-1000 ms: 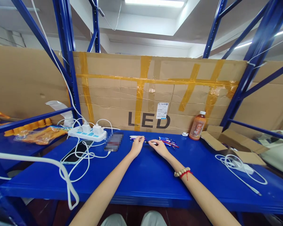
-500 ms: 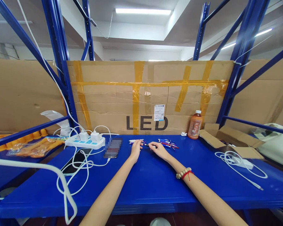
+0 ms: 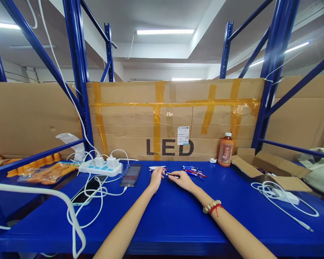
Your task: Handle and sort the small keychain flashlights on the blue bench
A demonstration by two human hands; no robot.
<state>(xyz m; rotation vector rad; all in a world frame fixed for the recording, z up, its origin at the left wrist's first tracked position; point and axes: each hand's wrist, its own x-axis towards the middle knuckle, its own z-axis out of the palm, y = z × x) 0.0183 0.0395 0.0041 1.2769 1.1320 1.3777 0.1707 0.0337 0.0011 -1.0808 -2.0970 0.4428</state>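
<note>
A slim dark-and-white pen lies across the gap between my two hands. My right hand pinches it between thumb and fingers. Close to the pen's other end, my left hand has its fingers curled closed; what they hold, if anything, is hidden. Several whitish pens lie just behind my left hand, partly covered by it. Beyond my right hand is a loose pile of blue, red and white pens.
On the blue table, a power strip, phones and tangled white cables lie left. An orange drink bottle, an open cardboard box and a coiled white cable are right. Taped cardboard stands behind.
The view has tilted up slightly, so everything sits a little lower. Both hands stay nearly in place, the pen still in my right hand and showing slightly more clearly.
</note>
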